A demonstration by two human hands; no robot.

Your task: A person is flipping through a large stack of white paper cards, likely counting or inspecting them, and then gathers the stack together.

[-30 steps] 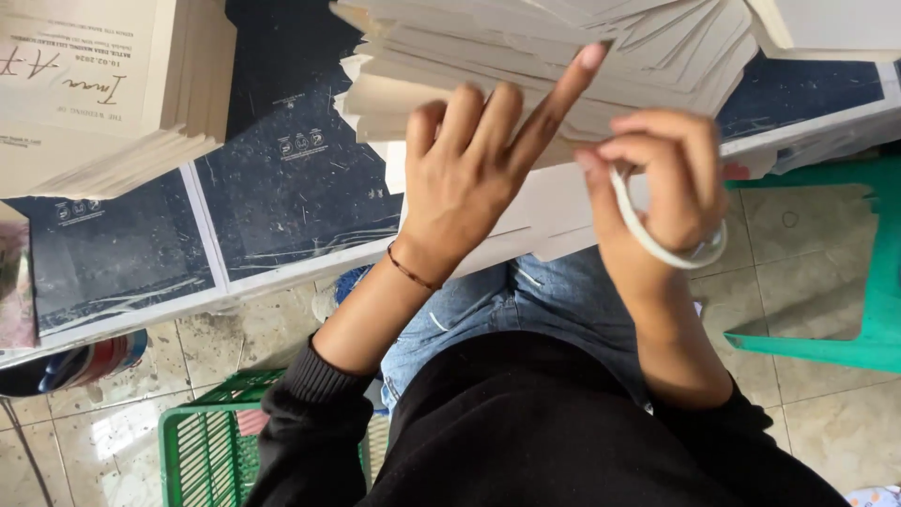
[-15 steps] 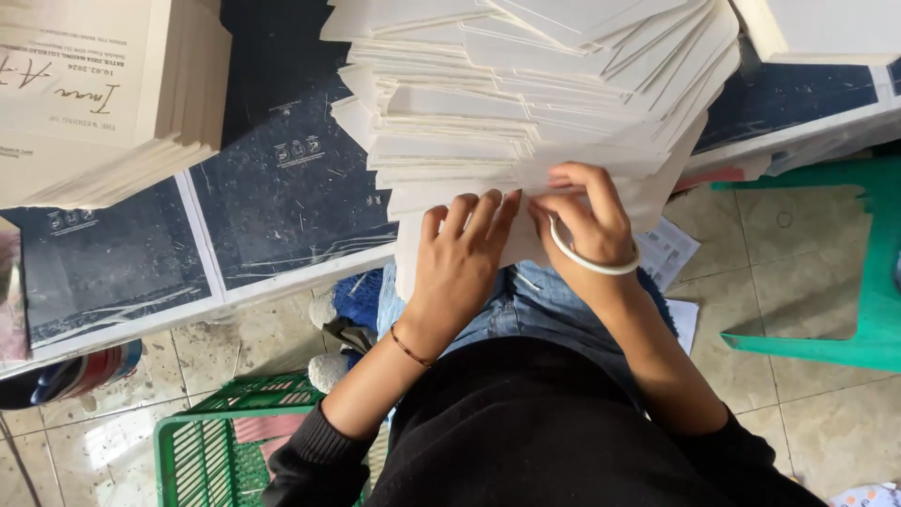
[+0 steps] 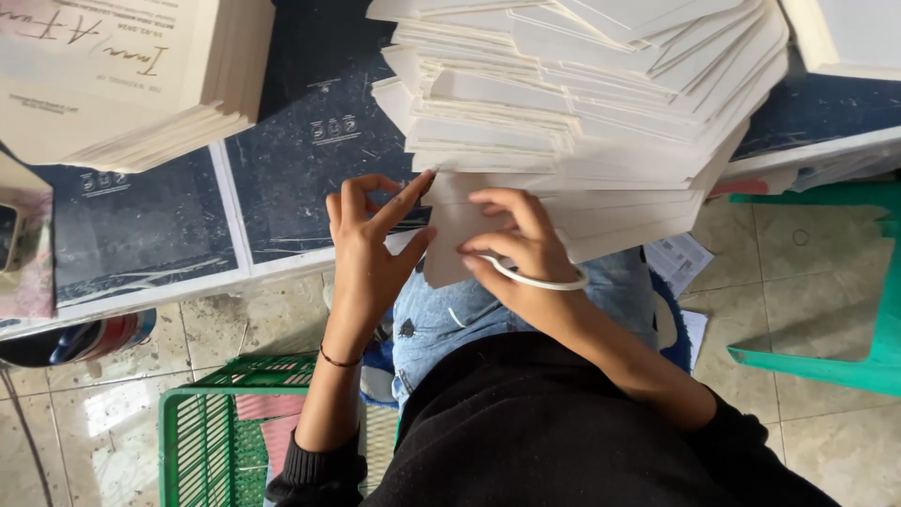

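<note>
A tall, untidy stack of cream paper sheets rests on the dark table top and overhangs my lap. My left hand touches the lower left corner of the bottom sheets, index finger stretched out and thumb against the paper edge. My right hand presses down on the bottom sheet, fingers curled on it. A white ring-like band loops around the right hand. Neither hand clearly holds a sheet free of the stack.
A second stack of printed cream cards stands at the top left. A dark blue table surface lies beneath. A green plastic crate sits on the tiled floor at lower left; a green chair is at right.
Both hands came down from the raised position onto the bottom sheets of the stack. The left hand shifted left to the paper's corner, and the view moved closer to the stack.
</note>
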